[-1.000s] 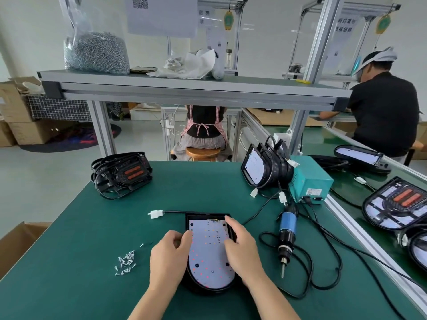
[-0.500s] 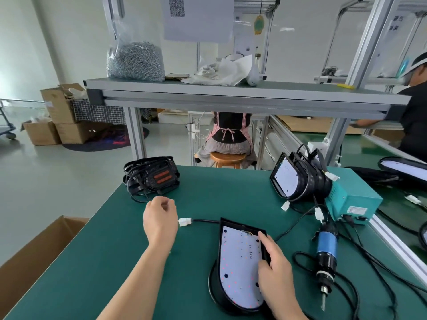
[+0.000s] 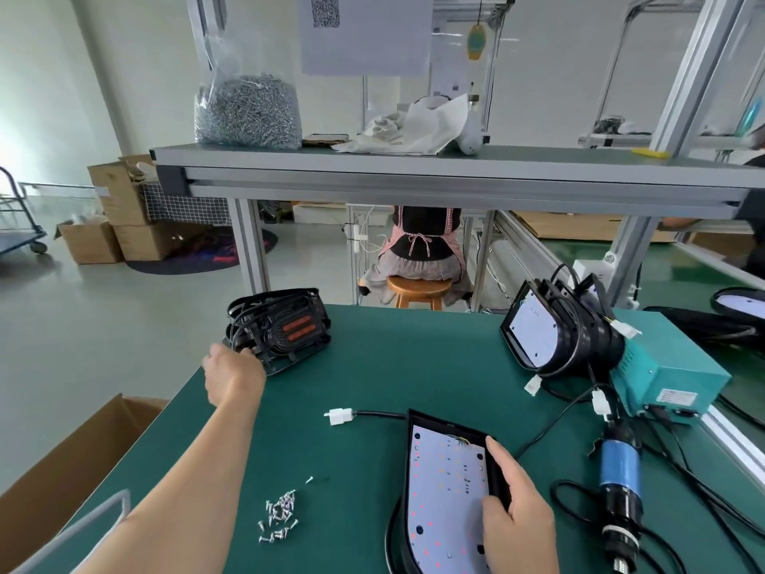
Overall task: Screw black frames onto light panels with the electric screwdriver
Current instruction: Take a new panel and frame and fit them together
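On the green bench mat, nearest the wearer, one light panel lay face up in its black housing. The right hand rested on the panel's right edge, index finger straight along the rim and thumb flat on the board, pressing rather than clasping. The left hand was stretched out far beyond and left of the panel, against the near corner of a stack of black frames; its fingers were hidden, so whether they had a hold could not be told. Left of the panel lay loose screws; right of it, the electric screwdriver; beyond that, a teal power box. A shelf above and beyond the panel carried a bag of screws. Cardboard boxes stood on the floor far to the panel's left.
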